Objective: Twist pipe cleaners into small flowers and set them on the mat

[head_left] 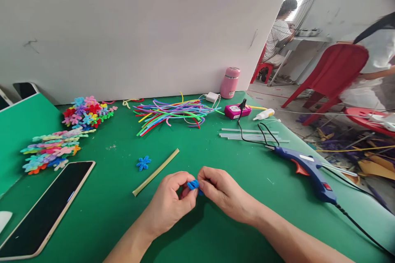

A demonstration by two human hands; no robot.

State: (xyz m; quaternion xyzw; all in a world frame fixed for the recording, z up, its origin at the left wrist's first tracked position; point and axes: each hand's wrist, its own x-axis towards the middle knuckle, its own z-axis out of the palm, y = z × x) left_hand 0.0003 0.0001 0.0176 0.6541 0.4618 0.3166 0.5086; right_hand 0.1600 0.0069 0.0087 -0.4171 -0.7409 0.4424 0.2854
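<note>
Between my two hands is a small bent blue pipe cleaner (193, 185), partly covered by the fingertips. My left hand (173, 193) is closed, pinching it between thumb and fingers. From the other side my right hand (224, 191) pinches the same piece, its fingertips touching those of the left. A finished blue pipe-cleaner flower (143, 163) lies flat to the left of my hands. Close by, a thin pale yellow-green strip (156, 172) rests slantwise on the green tabletop (114, 213).
Flower pile (88, 113), flower-topped strips (55, 148) and a phone (46, 209) lie left. Loose pipe cleaners (175, 115) spread at the back. Pink bottle (230, 83), magenta box (237, 111), glue sticks (253, 135) and a corded blue glue gun (305, 168) sit right. Two people sit beyond.
</note>
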